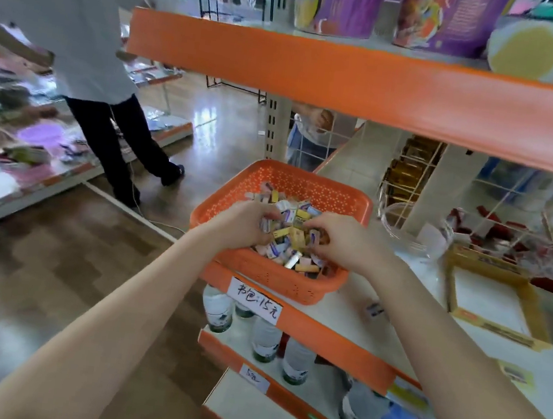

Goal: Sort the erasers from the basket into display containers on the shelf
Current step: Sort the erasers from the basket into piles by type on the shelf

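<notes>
A person's two hands are both sunk into the orange perforated plastic basket (306,178), which sits on the white shelf (342,315) with its near corner over the orange front edge. The small paper-wrapped erasers (296,218) fill the basket in a loose heap, lying at every angle, so no one long axis is offered. The left hand (249,225) comes in over the basket's left rim and the right hand (347,243) over its right side, the heap lying directly between and under them. The left fingers (269,212) are curled round a small bunch of erasers. The right fingers (321,227) are bent down and drawn together on a piece near the middle of the heap. The round clear bowl (399,235) stands just right of the basket and the yellow cardboard tray (529,307) farther right, so the right hand looks the better placed to drop pieces there. One stray wrapped eraser (375,309) lies on the shelf near the basket's right corner.
</notes>
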Demonstrator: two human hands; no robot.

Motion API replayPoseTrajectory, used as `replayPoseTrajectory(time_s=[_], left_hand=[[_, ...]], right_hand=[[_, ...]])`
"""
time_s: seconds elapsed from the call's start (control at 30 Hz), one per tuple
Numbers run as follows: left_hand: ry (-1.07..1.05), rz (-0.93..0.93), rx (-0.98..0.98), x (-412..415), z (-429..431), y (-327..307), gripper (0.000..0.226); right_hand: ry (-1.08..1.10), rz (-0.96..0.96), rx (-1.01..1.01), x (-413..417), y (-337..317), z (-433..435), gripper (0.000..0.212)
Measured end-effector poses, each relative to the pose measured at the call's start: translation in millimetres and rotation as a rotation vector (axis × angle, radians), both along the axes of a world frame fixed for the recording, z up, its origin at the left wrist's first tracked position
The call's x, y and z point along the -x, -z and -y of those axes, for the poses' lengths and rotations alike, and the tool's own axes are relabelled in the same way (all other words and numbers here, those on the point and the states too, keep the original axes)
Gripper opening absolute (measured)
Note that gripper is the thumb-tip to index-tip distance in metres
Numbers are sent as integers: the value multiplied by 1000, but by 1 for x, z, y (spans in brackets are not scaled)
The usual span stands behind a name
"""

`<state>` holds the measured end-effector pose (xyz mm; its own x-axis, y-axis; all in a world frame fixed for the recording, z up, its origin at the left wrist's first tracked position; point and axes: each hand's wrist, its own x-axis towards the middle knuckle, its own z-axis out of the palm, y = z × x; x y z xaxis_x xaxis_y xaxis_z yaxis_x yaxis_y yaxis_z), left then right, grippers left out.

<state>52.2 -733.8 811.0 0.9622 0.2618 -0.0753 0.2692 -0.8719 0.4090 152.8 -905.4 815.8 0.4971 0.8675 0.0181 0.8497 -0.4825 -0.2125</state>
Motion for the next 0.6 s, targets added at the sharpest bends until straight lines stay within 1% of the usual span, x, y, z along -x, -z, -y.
replayPoseTrajectory(time_s=[0.1, 0.23, 0.37, 0.5, 0.6], left_hand=[[65, -105, -26, -9, -2, 1, 47], [55, -160, -64, -22, -2, 3, 45], [35, -209, -152, -32, 1, 5, 41], [17, -251, -296, -41, 8, 5, 29], [3, -223, -330, -41, 10, 6, 18]], right_hand=[[-22, -13, 92, 1, 3, -17, 52], [-32, -17, 125, -2, 10, -27, 61], [14, -23, 111, -6, 14, -27, 54], [61, -35, 63, -5, 16, -26, 52], [72, -29, 35, -5, 17, -25, 50]])
